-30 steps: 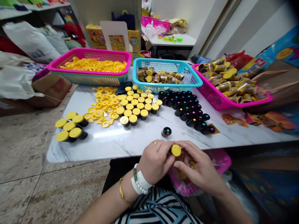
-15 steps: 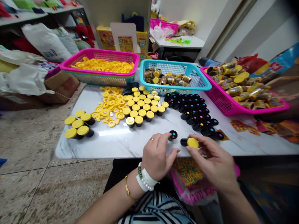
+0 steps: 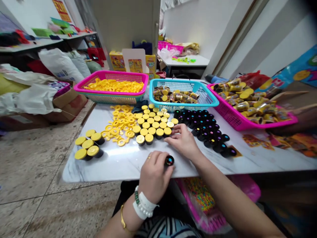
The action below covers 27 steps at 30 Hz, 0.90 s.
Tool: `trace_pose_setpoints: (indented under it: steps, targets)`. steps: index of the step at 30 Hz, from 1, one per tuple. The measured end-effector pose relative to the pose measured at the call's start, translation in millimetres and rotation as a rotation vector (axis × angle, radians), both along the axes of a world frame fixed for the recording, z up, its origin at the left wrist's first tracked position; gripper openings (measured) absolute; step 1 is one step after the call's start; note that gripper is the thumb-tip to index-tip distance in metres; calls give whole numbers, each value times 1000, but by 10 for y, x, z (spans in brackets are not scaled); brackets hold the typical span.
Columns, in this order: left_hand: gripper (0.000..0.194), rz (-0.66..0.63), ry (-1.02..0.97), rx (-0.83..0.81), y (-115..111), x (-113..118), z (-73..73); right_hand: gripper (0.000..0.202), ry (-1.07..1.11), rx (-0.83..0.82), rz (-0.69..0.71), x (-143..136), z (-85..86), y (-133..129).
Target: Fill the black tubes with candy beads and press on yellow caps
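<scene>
My left hand (image 3: 155,175) is closed around the side of a small black tube (image 3: 169,160), whose top shows a blue dot and other small coloured specks, near the table's front edge. Farther in, my right hand (image 3: 184,142) has its thumb and fingers around a yellow-capped black tube (image 3: 167,131) at the near right corner of a cluster. That cluster of yellow-capped tubes (image 3: 149,138) stands upright in close rows. Just left of it lie loose yellow rings (image 3: 115,131). Black tubes with coloured dots (image 3: 209,127) lie tilted in rows to the right.
Along the back stand a pink basket (image 3: 111,75) of yellow rings, a blue basket (image 3: 208,96) of wrapped tubes and a fuller pink basket (image 3: 229,115). Several yellow-capped tubes (image 3: 88,144) form a group at left. Below the table edge sits a bag of coloured beads (image 3: 201,195).
My right hand has carried the yellow-capped tube left and away from me to the cluster. My left hand has closed on the black tube and drawn it nearer. The view has tilted up.
</scene>
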<state>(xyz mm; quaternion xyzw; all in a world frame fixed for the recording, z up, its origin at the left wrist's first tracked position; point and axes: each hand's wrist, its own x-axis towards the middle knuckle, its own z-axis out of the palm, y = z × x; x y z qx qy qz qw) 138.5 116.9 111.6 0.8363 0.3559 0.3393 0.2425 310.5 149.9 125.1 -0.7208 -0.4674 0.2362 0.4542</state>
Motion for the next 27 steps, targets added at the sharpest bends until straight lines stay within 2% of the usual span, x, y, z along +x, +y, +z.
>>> trace_pose_setpoints:
  steps: [3,7,11,14,17,20,22,23,25,27]
  targets:
    - [29,36,0,15,54,-115,-59,49,85,35,9,-4,-28,-128]
    - [24,39,77,62,70,-99,-125,28,107,78,57,45,-64,-554]
    - [25,70,156,50,16,-17,-80,28,60,32,91,9,-116,-899]
    - [24,80,227,48,-18,-11,-29,35,-120,25,196,-87,-133,-915]
    - [27,73,202,70,-1,-153,-11,33,-328,75,288,-191,-147,-820]
    - [27,252,141,173,155,-450,-19,29,-391,118,267,-246,-185,-755]
    - [26,421,195,267,337,-657,-34,27,-400,139,236,-260,-212,-757]
    - [29,466,248,292,434,-738,-44,26,-404,151,228,-264,-220,-770]
    - [32,512,340,298,596,-838,-65,25,-410,173,224,-270,-219,-803]
    - [24,489,381,289,669,-862,-76,24,-413,173,217,-268,-200,-830]
